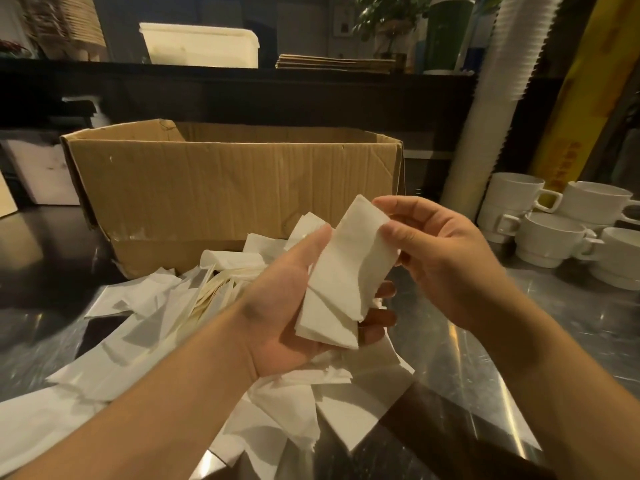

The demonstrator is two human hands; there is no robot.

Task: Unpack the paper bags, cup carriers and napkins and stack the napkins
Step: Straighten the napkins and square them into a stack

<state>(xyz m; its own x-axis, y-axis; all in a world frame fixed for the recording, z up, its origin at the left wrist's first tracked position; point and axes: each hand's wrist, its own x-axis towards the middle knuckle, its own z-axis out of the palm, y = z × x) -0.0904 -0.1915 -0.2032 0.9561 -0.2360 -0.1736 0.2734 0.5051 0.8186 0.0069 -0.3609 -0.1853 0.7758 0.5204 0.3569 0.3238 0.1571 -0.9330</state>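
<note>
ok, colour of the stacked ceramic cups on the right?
White ceramic cups, plain, no pattern; head view.

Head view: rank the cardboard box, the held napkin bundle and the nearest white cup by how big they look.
1. cardboard box, clearly largest.
2. napkin bundle, held in both hands.
3. nearest white cup.
The bundle is closer to the camera, so its lead over the cup is unsure.

L hand (294, 306) cups a small stack of folded napkins (341, 282), palm up; R hand (436, 251) pinches the top napkin's far end w/ thumb & fingers. Loose napkins (145, 327) scattered over the steel counter (485, 362) below & to the left. Open cardboard box (235, 181) just beyond. White cups (550, 237) stacked far right.
</note>
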